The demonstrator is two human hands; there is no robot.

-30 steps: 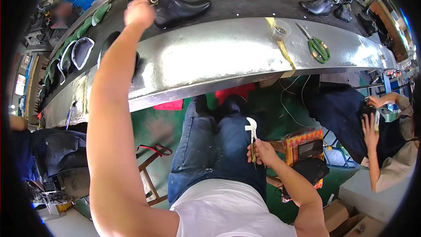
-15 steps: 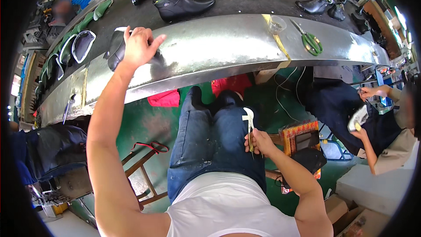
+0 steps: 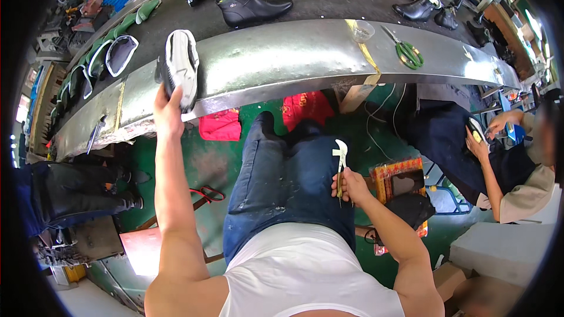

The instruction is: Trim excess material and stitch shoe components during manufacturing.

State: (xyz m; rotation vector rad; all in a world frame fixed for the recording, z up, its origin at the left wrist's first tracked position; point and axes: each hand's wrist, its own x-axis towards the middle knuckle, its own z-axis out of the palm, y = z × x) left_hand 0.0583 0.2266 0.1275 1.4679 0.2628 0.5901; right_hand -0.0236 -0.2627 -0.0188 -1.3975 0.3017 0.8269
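My left hand (image 3: pixel 168 111) is closed around one end of a black boot (image 3: pixel 182 67) at the bench's near edge. Its pale, white-rimmed underside faces me, and its black side shows along the left. Over my thigh, my right hand (image 3: pixel 350 187) grips lasting pincers (image 3: pixel 341 154) by the handles, the pale metal head pointing up and away. Part of the handles is hidden by my fingers. Beyond the boot, a black ankle boot (image 3: pixel 252 7) with a looped cord at its top stands on the dark belt.
A metal ledge (image 3: pixel 264 53) borders the dark belt. On it rest green-handled scissors (image 3: pixel 409 56) and a small clear cup (image 3: pixel 363 31). Green and white-rimmed boot pieces (image 3: pixel 121 56) line the left. A co-worker (image 3: pixel 499 164) sits at right handling a shoe; another person's legs (image 3: pixel 88 194) show at left.
My left hand has gone from above the boot to gripping it, and the boot now stands with its pale underside toward me. My right hand with the pincers has barely moved.
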